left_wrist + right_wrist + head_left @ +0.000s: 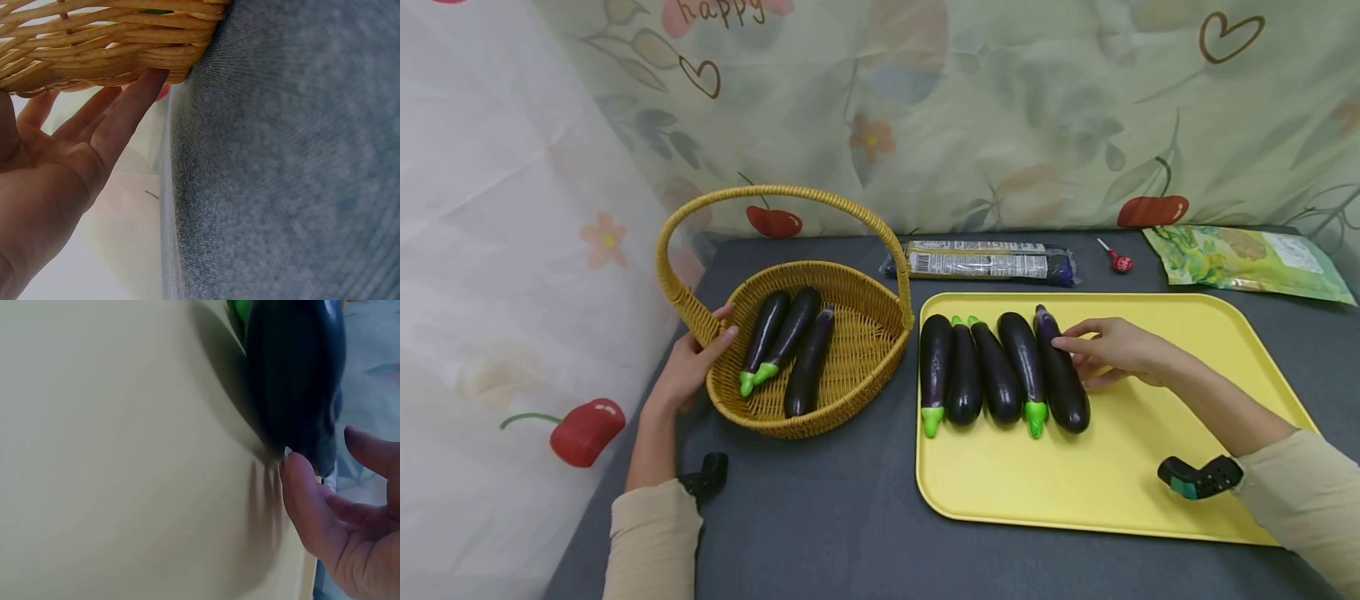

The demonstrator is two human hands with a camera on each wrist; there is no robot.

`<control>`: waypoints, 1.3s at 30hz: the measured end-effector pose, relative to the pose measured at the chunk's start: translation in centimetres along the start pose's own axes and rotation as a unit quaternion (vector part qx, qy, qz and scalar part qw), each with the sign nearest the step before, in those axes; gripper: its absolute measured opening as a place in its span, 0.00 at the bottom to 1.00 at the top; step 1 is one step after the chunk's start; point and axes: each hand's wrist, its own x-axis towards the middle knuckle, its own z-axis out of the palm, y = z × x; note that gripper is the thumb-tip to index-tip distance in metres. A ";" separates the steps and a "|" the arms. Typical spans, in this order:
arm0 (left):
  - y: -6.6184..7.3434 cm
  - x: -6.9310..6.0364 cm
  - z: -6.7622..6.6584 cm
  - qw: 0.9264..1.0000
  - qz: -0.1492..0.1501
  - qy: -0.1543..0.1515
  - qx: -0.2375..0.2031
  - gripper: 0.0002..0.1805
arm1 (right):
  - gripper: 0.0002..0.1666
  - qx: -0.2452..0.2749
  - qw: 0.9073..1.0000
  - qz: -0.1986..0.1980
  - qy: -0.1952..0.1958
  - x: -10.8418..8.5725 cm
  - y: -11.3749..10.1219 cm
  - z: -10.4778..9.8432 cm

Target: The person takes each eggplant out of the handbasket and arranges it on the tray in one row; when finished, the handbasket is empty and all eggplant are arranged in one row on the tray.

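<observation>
A woven basket [820, 425] holds three dark eggplants [809, 362]. At its left side, the left hand [688, 367] grips the rim by the handle's base, thumb over the edge. The left wrist view shows that hand [75, 150] with fingers against the outside of the wicker [112, 50]. Several eggplants lie side by side on a yellow tray [1120, 492]. Beside the rightmost eggplant [1063, 383] is the right hand [1112, 350], a fingertip at its upper part. In the right wrist view this hand [350, 519] has fingers spread near one end of the dark eggplant [297, 375].
Behind the tray lie a long plastic-wrapped package [977, 265], a red lollipop [1121, 263] and a green-yellow bag [1255, 260]. A patterned curtain [985, 125] hangs at the back and left. The basket's tall handle [790, 192] arches above it.
</observation>
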 end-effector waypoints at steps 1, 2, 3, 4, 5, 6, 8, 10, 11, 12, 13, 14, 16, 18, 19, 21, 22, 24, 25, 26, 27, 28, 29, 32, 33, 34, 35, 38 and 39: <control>0.0 0.0 0.0 1.000 0.000 0.000 0.000 0.37 | 0.43 0.002 1.000 -0.002 0.003 -0.1 -0.1 -0.2; 0.0 0.0 0.0 1.000 0.000 0.000 -0.001 0.37 | 0.43 0.004 1.000 -0.004 0.005 -0.2 -0.1 -0.5; 0.0 0.0 0.0 1.000 0.000 0.000 -0.001 0.38 | 0.42 0.006 1.000 -0.006 0.006 -0.3 -0.2 -0.8; 0.1 0.0 0.0 1.000 0.000 0.001 0.000 0.38 | 0.41 0.007 1.000 -0.007 0.008 -0.4 -0.4 -1.1; 0.1 0.0 0.0 1.000 0.000 0.001 0.000 0.38 | 0.41 0.008 1.000 -0.008 0.013 -0.6 -0.6 -1.3; 0.1 0.0 0.0 1.000 0.000 0.001 -0.001 0.38 | 0.40 0.007 1.000 -0.009 0.015 -0.7 -0.8 -1.6; 0.2 -0.1 -0.1 1.000 0.000 0.000 -0.001 0.38 | 0.40 0.006 1.000 -0.015 0.016 -1.0 -1.3 -2.2; 0.3 -0.1 -0.1 1.000 0.001 -0.001 0.000 0.38 | 0.40 0.008 1.000 -0.023 0.014 -1.3 -1.8 -2.7; 0.3 -0.1 -0.1 1.000 0.001 -0.001 0.001 0.37 | 0.39 0.013 0.999 -0.028 0.012 -1.5 -2.1 -2.9; 0.4 -0.1 -0.1 1.000 0.001 -0.002 0.001 0.37 | 0.38 0.018 0.999 -0.033 0.007 -1.6 -2.3 -3.1; 0.4 -0.2 -0.2 1.000 0.001 -0.002 0.002 0.37 | 0.38 0.026 0.999 -0.038 0.002 -1.6 -2.5 -3.2; 0.4 -0.2 -0.2 1.000 0.000 -0.002 0.002 0.37 | 0.36 0.035 0.998 -0.043 -0.004 -1.7 -2.8 -3.3; 0.5 -0.2 -0.2 1.000 0.000 -0.001 0.001 0.37 | 0.34 0.054 0.997 -0.052 -0.025 -1.7 -3.1 -3.2; 0.4 -0.2 -0.2 1.000 0.001 -0.002 -0.002 0.38 | 0.33 0.078 0.994 -0.057 -0.049 -1.6 -3.6 -2.9; 0.4 -0.2 -0.2 1.000 0.001 -0.002 -0.003 0.38 | 0.32 0.088 0.992 -0.060 -0.062 -1.5 -3.8 -2.7; 0.4 -0.1 -0.1 1.000 0.001 -0.003 -0.006 0.38 | 0.30 0.109 0.988 -0.067 -0.088 -1.3 -4.3 -2.0; 0.4 -0.2 -0.1 1.000 0.000 -0.003 -0.007 0.37 | 0.29 0.121 0.985 -0.070 -0.099 -1.1 -4.6 -1.6; 0.4 -0.2 -0.1 1.000 -0.003 -0.004 -0.006 0.37 | 0.27 0.137 0.981 -0.073 -0.119 -0.8 -5.1 -0.8; 0.4 -0.2 -0.1 1.000 -0.004 -0.005 -0.006 0.37 | 0.27 0.145 0.978 -0.074 -0.127 -0.7 -5.4 -0.4; 0.4 -0.2 -0.1 1.000 -0.005 -0.005 -0.006 0.37 | 0.26 0.152 0.976 -0.075 -0.135 -0.6 -5.7 0.1; 0.4 -0.2 0.0 1.000 -0.006 -0.005 -0.007 0.37 | 0.25 0.157 0.974 -0.076 -0.143 -0.4 -6.1 0.5; 0.4 -0.2 0.0 1.000 -0.007 -0.005 -0.007 0.37 | 0.25 0.162 0.972 -0.076 -0.150 -0.3 -6.4 0.9; 0.4 -0.1 0.0 1.000 -0.008 -0.004 -0.006 0.37 | 0.25 0.166 0.970 -0.079 -0.158 -0.1 -6.8 1.3; 0.4 -0.1 0.0 1.000 -0.008 -0.004 -0.008 0.38 | 0.26 0.175 0.964 -0.088 -0.178 0.4 -7.8 2.6; 0.4 -0.1 0.0 1.000 -0.008 -0.004 -0.008 0.38 | 0.27 0.177 0.962 -0.091 -0.185 0.5 -8.2 3.0; 0.5 -0.1 0.0 1.000 -0.008 -0.004 -0.008 0.38 | 0.28 0.180 0.960 -0.094 -0.191 0.7 -8.5 3.5; 0.5 -0.1 0.0 1.000 -0.008 -0.005 -0.008 0.38 | 0.29 0.183 0.958 -0.097 -0.197 0.8 -8.9 3.9; 0.6 -0.2 0.0 1.000 -0.008 -0.005 -0.007 0.38 | 0.29 0.193 0.951 -0.102 -0.218 1.1 -10.0 5.4; 0.6 -0.2 0.0 1.000 -0.008 -0.005 -0.006 0.38 | 0.29 0.197 0.949 -0.103 -0.225 1.2 -10.4 5.9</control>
